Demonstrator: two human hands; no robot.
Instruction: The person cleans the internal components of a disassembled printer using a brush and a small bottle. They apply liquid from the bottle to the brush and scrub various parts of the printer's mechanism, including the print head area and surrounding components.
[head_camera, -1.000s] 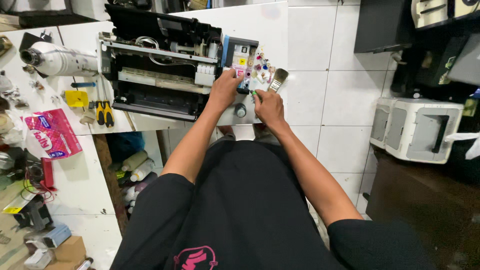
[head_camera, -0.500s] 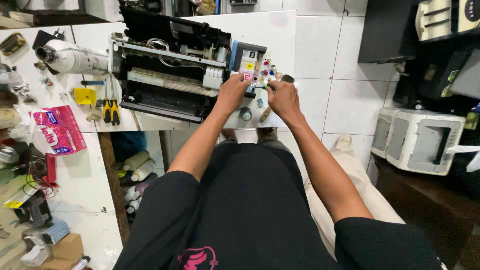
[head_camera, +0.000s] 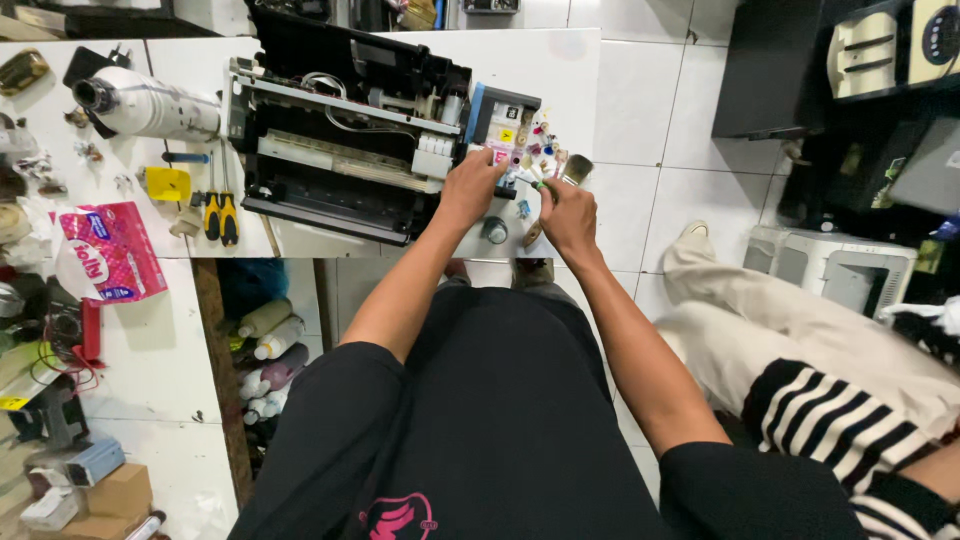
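- Here, seen from above, a person in a black shirt sits at a white worktable (head_camera: 560, 70) with an opened inkjet printer (head_camera: 340, 140), its cover off and inner frame bare.
- The left hand (head_camera: 470, 185) rests on the printer's right end, fingers curled down against the ink tank block (head_camera: 515, 140) with its coloured caps; whether it pinches anything cannot be told.
- The right hand (head_camera: 568, 212) is closed around the handle of a small paintbrush (head_camera: 572, 170), bristles pointing away, just beside the tanks.
- Judged from this, the step in hand looks like brushing clean around the tank caps, one hand steadying.
- Any further stroke would call for a light touch, keeping the bristles off the open ports.
- Pliers (head_camera: 220, 215) with yellow grips, a silver-grey roller (head_camera: 145, 105) and a pink tissue pack (head_camera: 110, 252) lie well to the left.
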